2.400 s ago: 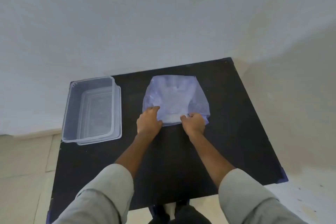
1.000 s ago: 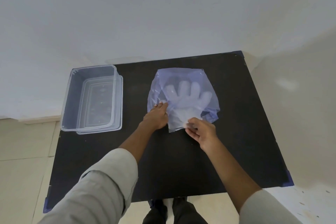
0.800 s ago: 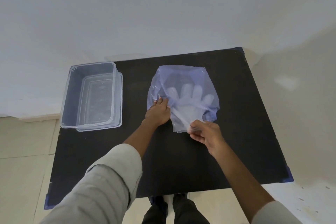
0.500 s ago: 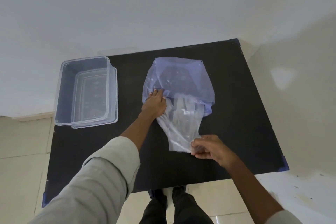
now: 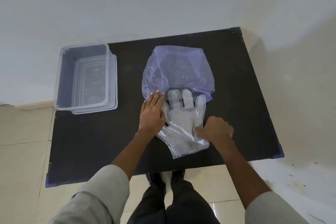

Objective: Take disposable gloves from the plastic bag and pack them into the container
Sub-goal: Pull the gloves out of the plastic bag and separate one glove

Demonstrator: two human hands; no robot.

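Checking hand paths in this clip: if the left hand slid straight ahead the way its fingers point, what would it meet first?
The left hand lies flat, fingertips already at the near edge of the purple plastic bag, so the bag comes first, likely bunching against the table.

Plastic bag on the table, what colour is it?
Translucent pale purple plastic bag, seen in the head view.

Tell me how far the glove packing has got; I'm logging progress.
Done: the clear disposable gloves lie almost wholly out of the purple plastic bag on the black table. In hand: the left hand lies flat at the bag's mouth and the right hand pinches the gloves' cuff. Left: nothing shows in the clear container yet.
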